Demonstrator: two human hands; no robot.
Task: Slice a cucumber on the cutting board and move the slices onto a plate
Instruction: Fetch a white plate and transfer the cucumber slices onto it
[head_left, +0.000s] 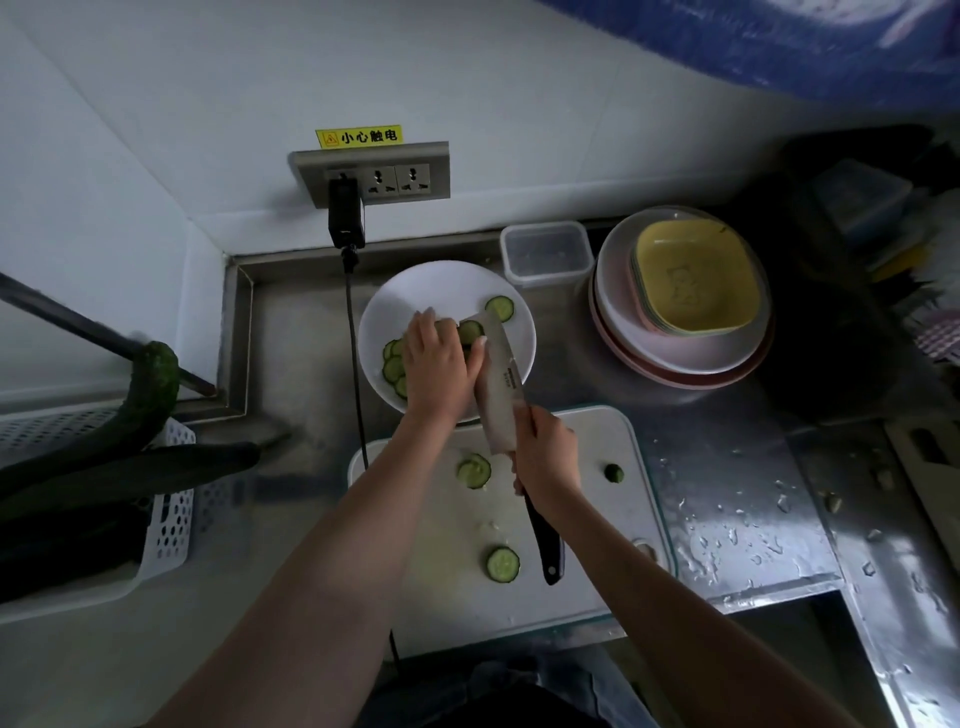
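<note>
Wet steel table (737, 467): right hand (545, 452) grips knife (501, 395) w/ slices (470, 332) over plate (519, 358), left hand (439, 364) flat-fingered pushing them off—prob. light, slippery, so sweep, don't pinch.

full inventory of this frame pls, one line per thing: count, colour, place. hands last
plate: 1, white, behind the cutting board
cucumber slices on plate: several, green, left side, one at the far right rim
cutting board: 1, white, counter front
cucumber slices on board: about three, green, plus a small end piece at right
knife: 1, steel blade with black handle, blade reaching over the plate
whole cucumbers: at least 2, dark green, in the white basket at left
container: 1, clear, behind the plate
stacked dishes: several, yellow on white and pink, right
socket strip: 1, grey, wall, black plug in it
left hand: over the plate, against the blade
right hand: grips the knife handle
</note>
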